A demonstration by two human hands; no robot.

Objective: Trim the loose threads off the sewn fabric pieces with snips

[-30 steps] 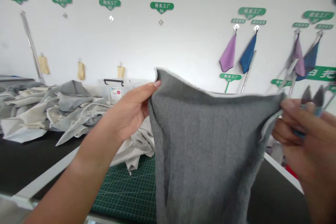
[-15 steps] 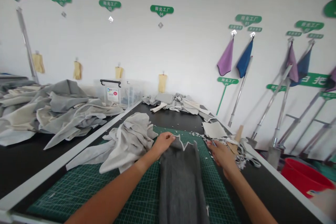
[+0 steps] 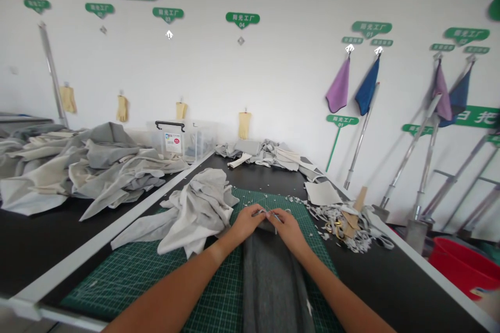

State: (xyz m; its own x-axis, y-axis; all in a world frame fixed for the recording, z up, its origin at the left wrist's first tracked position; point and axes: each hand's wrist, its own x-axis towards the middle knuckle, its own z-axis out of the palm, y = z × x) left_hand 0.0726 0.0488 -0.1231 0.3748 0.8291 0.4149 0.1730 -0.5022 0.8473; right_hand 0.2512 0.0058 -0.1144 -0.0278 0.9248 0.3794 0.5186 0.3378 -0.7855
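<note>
Left hand: the left hand sits at the far end of the grey fabric panel, its grip closed, fingertips pinched on the panel's far edge.

Right hand: the right hand sits just beside the left, its grip also closed, apparently around a small metal tool; the tool is too small and too hidden by the fingers to name more closely.

Grey fabric panel: it lies flat on the green cutting mat, its long axis running near to far, straight out from between the 2 forearms, with its far end under the fingers.

Spatial relation: the panel runs toward the person from the grips, and both hands are at about the same distance from its far edge. The right hand is nearer the tool's tip.

Beside the hands: a crumpled pale fabric heap lies on the mat just left of the left hand. Small white offcuts are scattered on the mat beyond the hands.

Right of the mat: a pile of fabric scraps lies on the black tabletop, with a red bucket on the floor beyond it.

Left: grey and cream fabric is heaped on a second tabletop, and a clear plastic storage box stands behind it.

Wall: purple and blue mop cloths hang under green signs numbered 01 to 04.
</note>
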